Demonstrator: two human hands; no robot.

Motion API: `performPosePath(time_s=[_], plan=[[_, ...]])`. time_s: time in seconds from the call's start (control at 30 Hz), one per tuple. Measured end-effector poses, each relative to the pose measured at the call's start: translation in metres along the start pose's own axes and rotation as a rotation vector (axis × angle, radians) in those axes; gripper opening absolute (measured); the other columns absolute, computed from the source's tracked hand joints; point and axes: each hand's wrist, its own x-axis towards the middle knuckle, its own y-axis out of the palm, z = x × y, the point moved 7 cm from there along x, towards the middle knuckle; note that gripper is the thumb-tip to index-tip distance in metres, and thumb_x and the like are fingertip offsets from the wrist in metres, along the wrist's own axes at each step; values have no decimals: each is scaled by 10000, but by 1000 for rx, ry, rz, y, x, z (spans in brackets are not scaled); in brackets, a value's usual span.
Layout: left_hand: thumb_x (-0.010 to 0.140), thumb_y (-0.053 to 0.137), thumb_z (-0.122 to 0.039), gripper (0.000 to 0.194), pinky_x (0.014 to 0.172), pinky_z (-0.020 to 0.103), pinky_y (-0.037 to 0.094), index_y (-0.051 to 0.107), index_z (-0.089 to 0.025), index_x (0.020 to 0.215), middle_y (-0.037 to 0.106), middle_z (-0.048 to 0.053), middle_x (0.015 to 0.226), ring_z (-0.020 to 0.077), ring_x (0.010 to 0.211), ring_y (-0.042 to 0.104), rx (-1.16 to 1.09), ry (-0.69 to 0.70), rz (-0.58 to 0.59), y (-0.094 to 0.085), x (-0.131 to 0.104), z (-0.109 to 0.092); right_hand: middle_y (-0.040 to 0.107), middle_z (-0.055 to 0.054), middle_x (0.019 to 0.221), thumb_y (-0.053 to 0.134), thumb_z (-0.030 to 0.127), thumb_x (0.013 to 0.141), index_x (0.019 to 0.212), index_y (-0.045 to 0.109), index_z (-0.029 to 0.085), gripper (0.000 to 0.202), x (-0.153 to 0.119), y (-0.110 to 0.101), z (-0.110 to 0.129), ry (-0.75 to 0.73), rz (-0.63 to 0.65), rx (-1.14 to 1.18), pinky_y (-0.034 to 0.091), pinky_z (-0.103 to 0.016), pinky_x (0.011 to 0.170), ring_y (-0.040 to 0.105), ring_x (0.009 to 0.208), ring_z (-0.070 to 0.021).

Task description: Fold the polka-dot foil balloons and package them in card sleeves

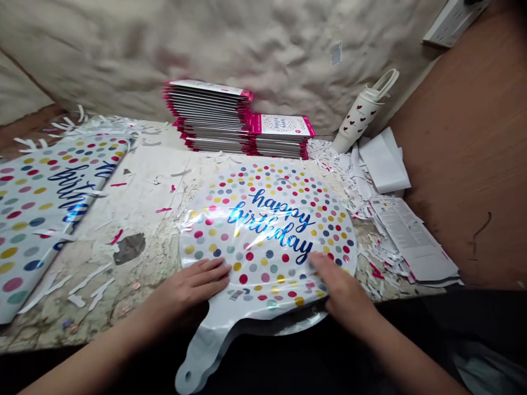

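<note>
A flat, uninflated foil balloon (263, 269) lies at the bench's front edge. It is round and white with coloured dots and blue "happy birthday" lettering; its tail (206, 334) hangs towards me. Another foil edge shows beneath it, with a dark gap between. My left hand (193, 285) lies flat on the balloon's lower left, fingers stretched out. At the lower right edge, my right hand (341, 288) is somewhat blurred. Its fingers rest on top of the foil and appear closed round the raised edge; the thumb is partly hidden.
Behind the balloon stand stacks of pink-edged flat packets (212, 115). A white tumbler with hearts (358, 118) leans at the back right, near paper scraps and printed sheets (415, 241). More dotted foil (37, 208) lies at left. A brown panel (465, 164) borders the right.
</note>
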Motion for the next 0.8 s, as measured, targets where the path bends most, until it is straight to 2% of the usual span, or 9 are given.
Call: performPosePath(time_s=[0.1,0.2,0.3,0.4,0.5,0.6,0.7,0.77,0.8], plan=[[853,392,-134,419,1072,355,311,554,-262,1217,541,10,1286,193,1252,423,-16,11,-20,2,-5,2,527,-131,1285,365,47,758,1300,471,158,564,-5,-12,-58,203,-70,-184,444,-465,959,503,1177,-278],[807,426,-132,521,1092,420,252,466,-289,1303,415,5,1391,231,1314,321,-11,-7,82,-4,-3,6,442,-71,1369,400,118,819,1318,451,231,514,-2,-18,-72,38,0,-157,307,-509,1046,360,1289,-260],[796,452,-189,630,1090,473,205,294,-256,1402,273,26,1461,273,1353,205,-54,-118,198,-16,3,27,406,-32,1396,437,151,809,1308,458,281,516,5,-23,-74,-83,141,79,231,-485,1085,316,1316,-219],[830,429,-290,444,1059,438,284,516,-250,1264,465,25,1356,272,1267,389,-309,-308,222,-29,16,65,579,-63,1239,454,236,809,1120,637,247,361,29,-34,-93,37,175,364,353,-410,1031,503,1183,-217],[838,373,-498,457,812,363,503,659,-168,973,691,70,1004,261,920,637,-602,-658,79,-38,32,116,704,-92,896,450,429,817,932,689,152,383,67,-50,-124,275,26,455,524,-339,748,656,835,-219],[807,409,-569,479,647,335,517,604,-159,958,680,58,774,249,741,641,-452,-852,11,-45,47,145,664,-43,666,492,571,757,831,664,126,483,103,-56,-142,437,-89,418,473,-264,515,604,583,-170],[855,394,-457,448,822,439,463,528,-149,1151,658,111,947,302,938,593,15,-810,-119,-60,59,133,608,-8,562,577,577,687,723,646,138,446,127,-57,-146,501,-116,331,407,-235,460,548,507,-139],[894,328,-402,486,983,484,343,446,-122,1273,546,156,1228,312,1163,466,195,-625,-193,-59,67,101,615,-27,581,628,555,646,735,644,135,431,135,-64,-148,550,-145,254,406,-248,481,562,530,-157],[901,319,-399,501,1026,479,296,429,-116,1299,472,156,1321,305,1230,403,218,-525,-171,-51,70,85,636,-60,640,632,551,644,793,646,121,456,137,-70,-147,573,-174,210,421,-268,520,588,585,-184]])
